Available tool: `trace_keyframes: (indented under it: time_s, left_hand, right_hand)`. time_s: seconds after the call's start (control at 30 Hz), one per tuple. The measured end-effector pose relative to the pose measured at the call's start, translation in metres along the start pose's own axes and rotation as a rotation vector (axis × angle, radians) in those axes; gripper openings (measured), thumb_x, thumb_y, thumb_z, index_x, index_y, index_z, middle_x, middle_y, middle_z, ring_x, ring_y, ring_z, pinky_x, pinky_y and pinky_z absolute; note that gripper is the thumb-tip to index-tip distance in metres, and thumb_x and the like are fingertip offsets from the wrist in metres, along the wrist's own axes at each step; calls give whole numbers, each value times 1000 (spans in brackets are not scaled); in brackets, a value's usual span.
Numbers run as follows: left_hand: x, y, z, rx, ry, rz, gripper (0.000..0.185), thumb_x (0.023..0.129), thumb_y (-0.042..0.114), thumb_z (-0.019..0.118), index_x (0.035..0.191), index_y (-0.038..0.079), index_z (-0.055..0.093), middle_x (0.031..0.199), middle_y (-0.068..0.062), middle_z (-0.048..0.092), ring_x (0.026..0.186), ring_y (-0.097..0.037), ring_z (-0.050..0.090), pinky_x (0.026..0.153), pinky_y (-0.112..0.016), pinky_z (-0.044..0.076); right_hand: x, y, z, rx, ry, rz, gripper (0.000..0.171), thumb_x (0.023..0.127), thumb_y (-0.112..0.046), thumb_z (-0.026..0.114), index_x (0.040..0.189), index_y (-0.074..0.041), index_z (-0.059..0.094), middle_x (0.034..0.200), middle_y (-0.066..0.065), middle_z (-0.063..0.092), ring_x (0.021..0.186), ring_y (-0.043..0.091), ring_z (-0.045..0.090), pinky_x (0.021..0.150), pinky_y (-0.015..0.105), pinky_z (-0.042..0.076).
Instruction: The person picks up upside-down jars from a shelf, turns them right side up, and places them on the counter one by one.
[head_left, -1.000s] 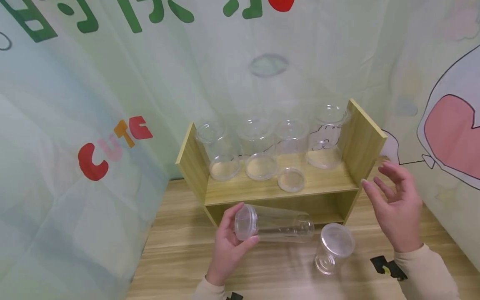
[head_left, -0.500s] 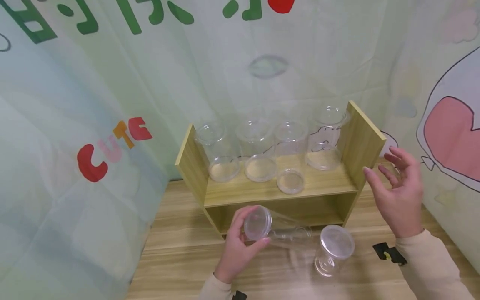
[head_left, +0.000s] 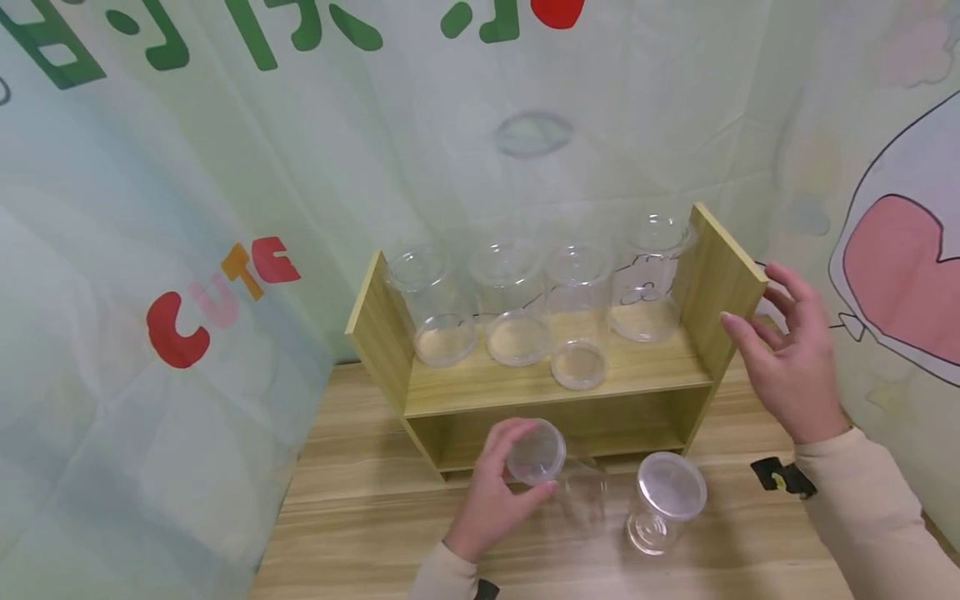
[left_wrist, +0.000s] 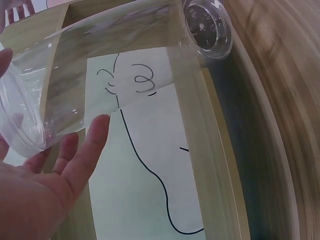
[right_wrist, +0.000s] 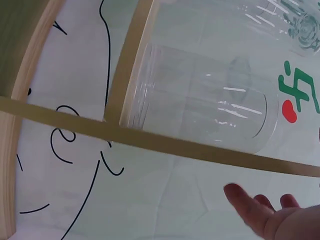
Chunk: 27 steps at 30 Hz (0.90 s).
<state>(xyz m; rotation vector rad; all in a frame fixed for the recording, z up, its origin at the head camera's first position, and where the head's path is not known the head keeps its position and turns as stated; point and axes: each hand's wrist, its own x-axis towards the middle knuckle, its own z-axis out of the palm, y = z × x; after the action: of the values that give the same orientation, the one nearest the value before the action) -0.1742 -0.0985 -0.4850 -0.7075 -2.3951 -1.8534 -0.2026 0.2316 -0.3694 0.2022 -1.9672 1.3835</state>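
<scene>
Head view, clear lidded jar point(head_left: 558, 471), seemingly empty, left hand point(head_left: 491, 500) holding

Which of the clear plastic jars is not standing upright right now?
The clear lidded plastic jar gripped by the left hand, tilted before the wooden shelf; the others stand upright.

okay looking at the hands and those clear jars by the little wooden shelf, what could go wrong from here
The left hand grips a clear jar only at its lidded end; being smooth, it might slip or swing into the standing jar beside it and tip it. The right hand hovers open by the shelf's side panel; a bump could jostle the four jars on top.
</scene>
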Motion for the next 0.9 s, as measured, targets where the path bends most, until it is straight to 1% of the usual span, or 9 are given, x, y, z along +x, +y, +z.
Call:
trace_keyframes:
  time_s: [0.13, 0.23, 0.33, 0.5, 0.57, 0.7, 0.77, 0.9]
  left_hand:
    - [2, -2, 5, 52, -34, -9, 71, 75, 9, 85, 137, 25, 55, 140, 3, 44, 122, -27, 47, 90, -46, 51]
    - [4, -2, 10, 114, -58, -4, 71, 75, 10, 85, 137, 24, 54, 139, 1, 44, 121, -27, 49, 89, -44, 52]
    - [5, -3, 13, 171, -73, 8, 70, 76, 13, 86, 137, 22, 55, 139, -1, 45, 119, -28, 50, 88, -42, 53]
    - [7, -4, 16, 253, -93, 24, 69, 75, 20, 86, 137, 22, 55, 138, -1, 47, 119, -28, 51, 90, -41, 50]
    - [7, -4, 17, 278, -106, 26, 69, 75, 22, 86, 138, 23, 55, 138, -1, 47, 119, -27, 51, 90, -41, 49]
    - [9, -4, 19, 314, -140, 18, 69, 76, 25, 85, 138, 25, 55, 139, 1, 47, 118, -25, 51, 89, -38, 49]
    - [10, -4, 20, 331, -157, 10, 69, 77, 26, 85, 138, 26, 54, 139, 2, 47, 118, -24, 51, 88, -37, 49]
    - [11, -6, 22, 364, -173, 16, 69, 76, 25, 86, 138, 27, 55, 137, 3, 48, 115, -22, 51, 87, -35, 50]
  right_hand:
    - [6, 2, -3, -2, -43, 6, 60, 95, 6, 56, 149, -10, 36, 147, 4, 38, 130, 22, 46, 88, 12, 46]
    - [10, 4, -6, -1, -77, 16, 56, 100, -1, 51, 151, -12, 33, 149, 6, 37, 130, 21, 46, 89, 12, 45]
    - [13, 6, -8, -15, -127, 7, 55, 103, -4, 46, 154, -14, 28, 151, 7, 35, 129, 18, 47, 90, 11, 44]
    - [16, 11, -10, -12, -206, -14, 53, 106, -7, 38, 157, -17, 25, 151, 9, 33, 123, 13, 49, 84, 10, 46]
    - [16, 14, -11, -8, -228, -13, 52, 106, -9, 35, 157, -18, 24, 148, 9, 35, 118, 10, 51, 82, 10, 46]
    - [16, 17, -11, 2, -257, -12, 52, 107, -11, 32, 157, -18, 22, 137, 2, 41, 109, 8, 53, 80, 11, 48]
    - [16, 19, -12, 9, -273, -15, 52, 107, -10, 30, 157, -17, 20, 131, 0, 42, 106, 10, 53, 78, 12, 49]
    - [17, 21, -12, 26, -310, -20, 51, 107, -9, 28, 157, -15, 16, 127, 0, 43, 103, 12, 53, 77, 13, 50]
